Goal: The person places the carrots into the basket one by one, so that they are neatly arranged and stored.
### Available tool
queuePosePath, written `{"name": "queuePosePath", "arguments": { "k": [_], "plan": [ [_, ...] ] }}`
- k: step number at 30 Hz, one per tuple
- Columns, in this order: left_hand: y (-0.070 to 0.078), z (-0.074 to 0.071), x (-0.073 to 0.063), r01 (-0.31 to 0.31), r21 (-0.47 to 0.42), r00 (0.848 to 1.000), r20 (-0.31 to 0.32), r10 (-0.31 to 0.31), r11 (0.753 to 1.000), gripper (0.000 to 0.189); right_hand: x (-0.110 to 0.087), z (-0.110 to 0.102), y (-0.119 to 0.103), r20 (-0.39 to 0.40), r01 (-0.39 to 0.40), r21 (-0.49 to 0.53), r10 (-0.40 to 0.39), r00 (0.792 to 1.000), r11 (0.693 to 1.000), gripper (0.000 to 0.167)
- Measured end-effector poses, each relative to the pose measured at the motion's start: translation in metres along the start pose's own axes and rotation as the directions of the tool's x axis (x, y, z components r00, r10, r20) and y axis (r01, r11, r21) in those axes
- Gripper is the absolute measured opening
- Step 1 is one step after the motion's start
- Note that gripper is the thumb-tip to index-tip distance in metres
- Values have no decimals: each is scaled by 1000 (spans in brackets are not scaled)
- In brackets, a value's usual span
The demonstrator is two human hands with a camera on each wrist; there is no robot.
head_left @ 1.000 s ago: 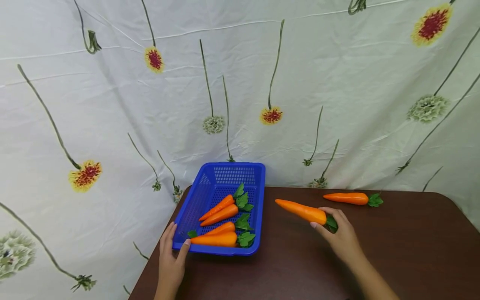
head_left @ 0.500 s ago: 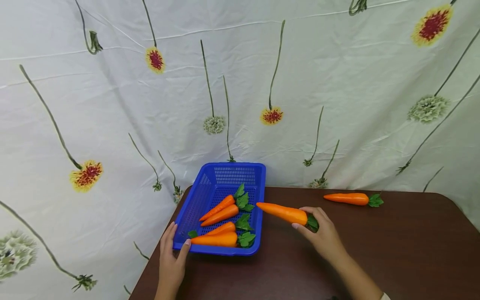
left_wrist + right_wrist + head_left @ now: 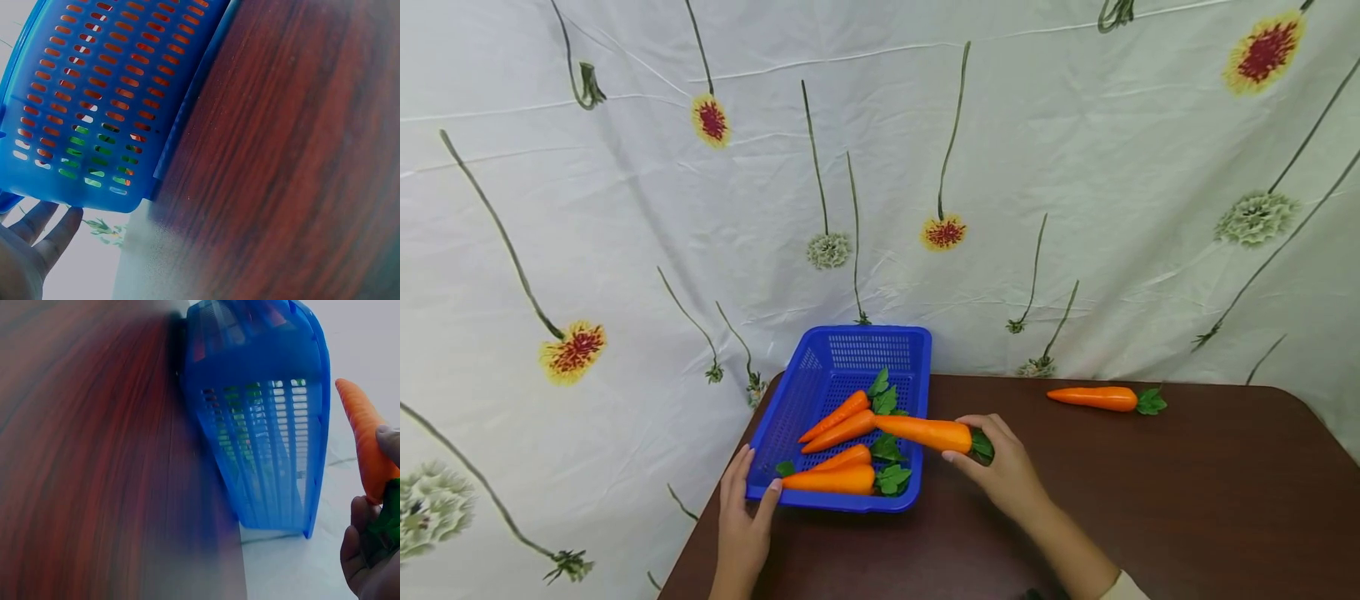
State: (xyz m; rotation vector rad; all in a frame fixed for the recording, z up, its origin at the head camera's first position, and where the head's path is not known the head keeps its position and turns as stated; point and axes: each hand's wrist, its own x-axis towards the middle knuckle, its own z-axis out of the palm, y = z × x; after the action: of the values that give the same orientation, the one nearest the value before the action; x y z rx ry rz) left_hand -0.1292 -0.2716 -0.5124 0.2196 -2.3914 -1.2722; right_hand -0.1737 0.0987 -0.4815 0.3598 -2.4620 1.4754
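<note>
My right hand (image 3: 1006, 471) grips an orange carrot (image 3: 925, 431) by its leafy top end. The carrot's tip points left and overlaps the right rim of a blue plastic basket (image 3: 917, 467). In the right wrist view this carrot (image 3: 362, 437) shows above the basket's rim, thumb on one side and curled fingers (image 3: 353, 544) at its green leaves. At the basket's near left corner my left hand (image 3: 743, 521) holds the rim, thumb over the near edge and fingers along the left wall. Several carrots (image 3: 838, 479) with green leaves lie inside the basket.
Another carrot (image 3: 1093, 397) lies at the back of the dark brown table (image 3: 1210, 500), right of the basket. Behind the table hangs a pale cloth (image 3: 880, 108) with printed flowers. The basket stands near the table's left edge.
My right hand has moved left with the carrot, from over the table until its tip reaches over the basket. My left hand and the basket have stayed in place.
</note>
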Motion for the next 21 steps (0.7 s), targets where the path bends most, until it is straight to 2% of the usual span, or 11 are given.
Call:
{"name": "queuePosePath", "arguments": {
  "k": [4, 12, 21],
  "plan": [
    [0, 0, 0, 6, 0, 1000, 4, -6, 1000, 66, 3, 10, -7, 22, 13, 21, -14, 1000, 1000, 44],
    [0, 0, 0, 1, -5, 1000, 4, -1, 1000, 67, 8, 25, -24, 37, 90, 27, -91, 995, 996, 44],
    [0, -1, 0, 5, -3, 1000, 6, -5, 1000, 67, 12, 46, -40, 109, 137, 36, -140, 984, 990, 48]
  ]
}}
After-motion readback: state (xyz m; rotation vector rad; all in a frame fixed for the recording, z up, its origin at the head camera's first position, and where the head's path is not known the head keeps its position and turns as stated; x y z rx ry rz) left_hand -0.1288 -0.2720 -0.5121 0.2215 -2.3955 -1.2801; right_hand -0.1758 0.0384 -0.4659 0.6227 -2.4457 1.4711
